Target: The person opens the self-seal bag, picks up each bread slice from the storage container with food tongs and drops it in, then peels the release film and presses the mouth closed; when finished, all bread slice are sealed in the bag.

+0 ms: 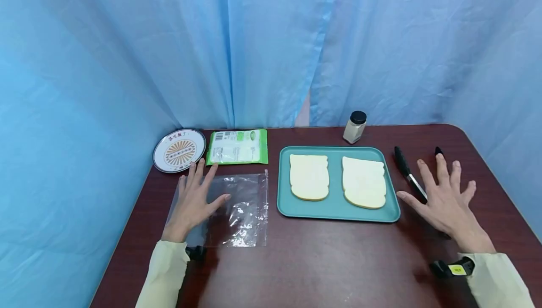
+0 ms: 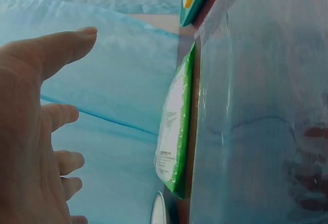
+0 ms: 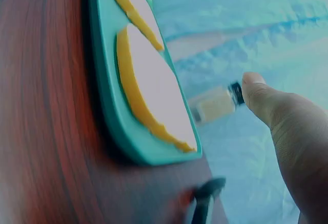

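My left hand [image 1: 192, 204], fingers spread and holding nothing, hovers over a clear plastic bag [image 1: 247, 209] that lies flat on the table. In the left wrist view a gap shows between that hand and the bag. On the right, my right hand [image 1: 449, 204] is also spread and empty, above a black-handled utensil [image 1: 402, 162] with a metal part; its far end is hidden under the hand. Another black tip [image 1: 438, 150] shows just beyond the fingers. Between the hands, a teal tray [image 1: 334, 213] bears two bread slices, a left slice [image 1: 309, 177] and a right slice [image 1: 364, 182].
Behind the tray stands a small jar [image 1: 354, 130] with a black lid. A green and white packet [image 1: 238, 147] lies behind the bag, beside a round patterned plate [image 1: 179, 152] at the back left. Blue curtains [image 1: 271, 44] hang along the table's far edge.
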`<state>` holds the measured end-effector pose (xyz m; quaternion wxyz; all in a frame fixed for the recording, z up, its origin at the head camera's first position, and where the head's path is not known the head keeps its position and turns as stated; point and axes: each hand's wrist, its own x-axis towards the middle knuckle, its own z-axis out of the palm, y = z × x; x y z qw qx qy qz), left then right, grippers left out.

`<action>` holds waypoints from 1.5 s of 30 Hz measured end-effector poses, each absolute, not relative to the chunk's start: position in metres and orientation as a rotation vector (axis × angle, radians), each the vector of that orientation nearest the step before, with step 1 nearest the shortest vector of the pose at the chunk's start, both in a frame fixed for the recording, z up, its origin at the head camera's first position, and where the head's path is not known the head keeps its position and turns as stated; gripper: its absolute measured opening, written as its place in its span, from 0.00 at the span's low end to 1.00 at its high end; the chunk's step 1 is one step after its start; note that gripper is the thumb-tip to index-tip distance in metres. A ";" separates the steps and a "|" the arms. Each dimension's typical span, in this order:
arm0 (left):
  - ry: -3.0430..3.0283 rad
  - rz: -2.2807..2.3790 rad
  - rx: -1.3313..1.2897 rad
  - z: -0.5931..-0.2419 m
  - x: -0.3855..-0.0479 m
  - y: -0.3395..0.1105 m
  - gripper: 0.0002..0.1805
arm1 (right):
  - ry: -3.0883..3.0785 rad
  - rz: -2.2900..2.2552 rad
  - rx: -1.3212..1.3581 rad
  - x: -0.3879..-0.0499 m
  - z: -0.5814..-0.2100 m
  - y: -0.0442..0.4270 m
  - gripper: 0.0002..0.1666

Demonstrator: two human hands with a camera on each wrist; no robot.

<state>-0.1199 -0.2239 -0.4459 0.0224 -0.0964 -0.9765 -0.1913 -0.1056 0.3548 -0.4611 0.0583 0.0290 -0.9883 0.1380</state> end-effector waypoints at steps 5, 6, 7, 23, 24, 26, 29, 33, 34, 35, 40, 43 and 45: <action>-2.988 -0.516 -0.323 -0.443 -0.115 -0.216 0.50 | -2.964 0.418 0.158 -0.104 -0.456 0.334 0.60; -2.988 -0.509 -0.326 -0.443 -0.114 -0.214 0.50 | -2.959 0.416 0.172 -0.103 -0.455 0.329 0.60; -2.988 -0.508 -0.329 -0.442 -0.113 -0.213 0.50 | -2.956 0.415 0.186 -0.103 -0.454 0.324 0.60; -3.009 -0.655 -0.458 -0.454 -0.099 -0.197 0.50 | -2.907 0.404 0.408 -0.104 -0.461 0.247 0.55; -3.013 -0.666 -0.468 -0.455 -0.099 -0.197 0.50 | -2.908 0.396 0.426 -0.105 -0.463 0.243 0.55; -3.011 -0.687 -0.486 -0.459 -0.098 -0.197 0.50 | -2.911 0.383 0.458 -0.105 -0.465 0.233 0.55; -3.011 -0.727 -0.502 -0.464 -0.098 -0.197 0.50 | -2.919 0.397 0.503 -0.105 -0.468 0.219 0.56; -3.011 -0.755 -0.530 -0.471 -0.099 -0.195 0.49 | -2.905 0.452 0.572 -0.105 -0.474 0.200 0.55; -3.012 -0.760 -0.537 -0.473 -0.099 -0.195 0.49 | -2.896 0.470 0.592 -0.105 -0.476 0.195 0.55; -3.006 -0.759 -0.546 -0.476 -0.100 -0.194 0.48 | -2.886 0.475 0.613 -0.105 -0.477 0.190 0.54; -3.006 -0.798 -0.574 -0.484 -0.103 -0.192 0.46 | -2.862 0.514 0.707 -0.106 -0.484 0.163 0.52; -3.022 -0.810 -0.580 -0.488 -0.104 -0.191 0.46 | -2.849 0.491 0.755 -0.107 -0.487 0.149 0.52; -3.031 -0.802 -0.580 -0.491 -0.105 -0.191 0.47 | -2.829 0.460 0.787 -0.107 -0.489 0.139 0.51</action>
